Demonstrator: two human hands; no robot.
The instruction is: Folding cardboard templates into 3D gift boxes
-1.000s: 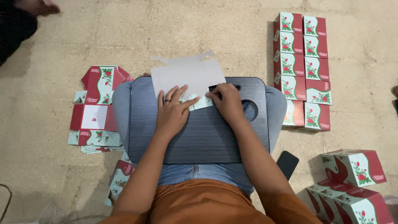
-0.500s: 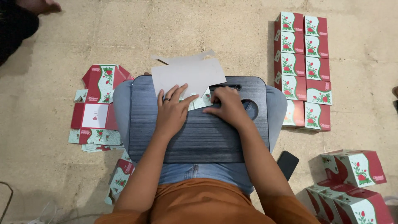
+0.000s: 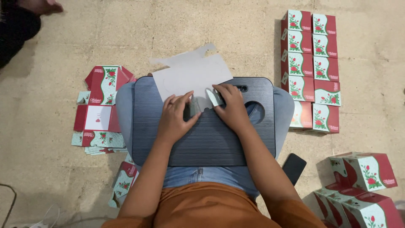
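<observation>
Bare beige concrete floor (image 3: 236,25) — evenly lit

A flat grey carton blank (image 3: 190,78) is laid across the middle. Red and pale-green flat cartons (image 3: 101,109) are piled at left; folded boxes (image 3: 314,63) are ranged in two rows far right, assembled boxes (image 3: 363,171) near right.

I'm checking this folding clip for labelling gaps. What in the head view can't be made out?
- Near edge of the flat grey carton blank: covered by the left hand and right hand, so the fold is hidden.
- Lap tray underside and legs: hidden by the tray.
- Assembled boxes at lower right: cut off by the frame edge.
- Dark phone: partly behind the right arm.
- Another person at top left: only a sliver in frame.
</observation>
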